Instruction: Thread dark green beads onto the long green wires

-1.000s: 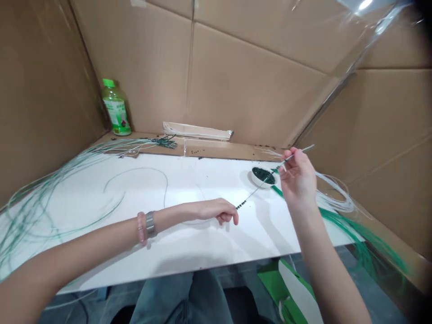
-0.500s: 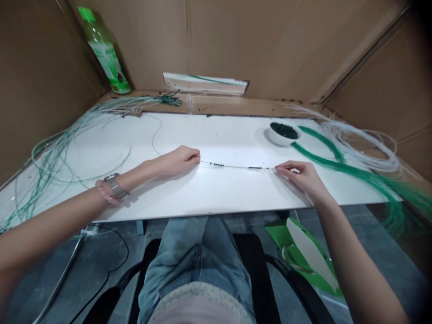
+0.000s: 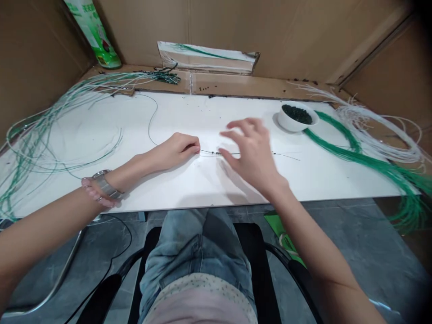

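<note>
My left hand (image 3: pixel 175 150) rests on the white table top (image 3: pixel 209 189), its fingertips pinching the end of a thin wire strung with small dark beads (image 3: pixel 216 153). The wire runs to the right across the table. My right hand (image 3: pixel 249 153) is slightly blurred and hovers open above the beaded stretch, fingers spread, not gripping the wire. A white bowl (image 3: pixel 297 118) full of dark green beads stands to the right of that hand. A long thin loose strand (image 3: pixel 151 119) curves away behind my left hand.
Loose green-and-white strands (image 3: pixel 57 135) sprawl over the table's left side. A green bundle (image 3: pixel 367 164) and a white coil (image 3: pixel 381 130) lie at the right. Cardboard walls surround the table, a green-labelled bottle (image 3: pixel 96 38) stands back left, and my knees are below the front edge.
My right hand has let go of the wire's right end, opened, and moved left above the beads. The view has tilted slightly, and my left hand still holds the wire.
</note>
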Action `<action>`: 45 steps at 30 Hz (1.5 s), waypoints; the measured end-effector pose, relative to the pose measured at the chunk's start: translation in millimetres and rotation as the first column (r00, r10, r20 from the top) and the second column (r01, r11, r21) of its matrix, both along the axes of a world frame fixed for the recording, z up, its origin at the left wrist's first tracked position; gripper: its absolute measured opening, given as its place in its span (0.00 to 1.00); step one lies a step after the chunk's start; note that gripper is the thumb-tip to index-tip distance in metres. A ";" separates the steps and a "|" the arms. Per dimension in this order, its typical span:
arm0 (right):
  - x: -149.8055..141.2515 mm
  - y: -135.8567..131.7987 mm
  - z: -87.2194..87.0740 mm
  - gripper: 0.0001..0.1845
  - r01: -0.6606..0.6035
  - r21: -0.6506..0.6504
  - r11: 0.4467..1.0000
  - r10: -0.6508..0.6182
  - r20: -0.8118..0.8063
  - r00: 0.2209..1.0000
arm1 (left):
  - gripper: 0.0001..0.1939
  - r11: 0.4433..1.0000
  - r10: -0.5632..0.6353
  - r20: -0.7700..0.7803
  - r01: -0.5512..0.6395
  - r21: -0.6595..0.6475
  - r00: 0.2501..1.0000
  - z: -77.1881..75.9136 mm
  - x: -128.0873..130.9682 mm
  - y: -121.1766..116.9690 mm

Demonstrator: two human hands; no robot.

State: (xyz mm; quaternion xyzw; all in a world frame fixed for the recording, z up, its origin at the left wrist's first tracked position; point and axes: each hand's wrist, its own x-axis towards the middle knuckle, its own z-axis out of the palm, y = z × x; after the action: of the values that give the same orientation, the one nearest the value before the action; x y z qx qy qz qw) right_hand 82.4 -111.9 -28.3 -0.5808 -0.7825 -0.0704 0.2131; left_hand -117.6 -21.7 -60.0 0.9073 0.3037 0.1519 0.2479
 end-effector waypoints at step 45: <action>97.7 1.8 -27.9 0.05 -0.193 -0.133 0.972 0.184 -0.077 0.980 | 0.15 0.999 -0.015 -0.157 0.010 -0.035 0.987 8.6 -13.6 7.0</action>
State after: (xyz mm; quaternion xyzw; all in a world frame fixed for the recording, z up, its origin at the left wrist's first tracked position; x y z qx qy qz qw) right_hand 180.1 -110.1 -56.2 -0.5192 -0.8299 0.0237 0.2027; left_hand -131.2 -14.6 -51.4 0.9140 0.3192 0.0730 0.2395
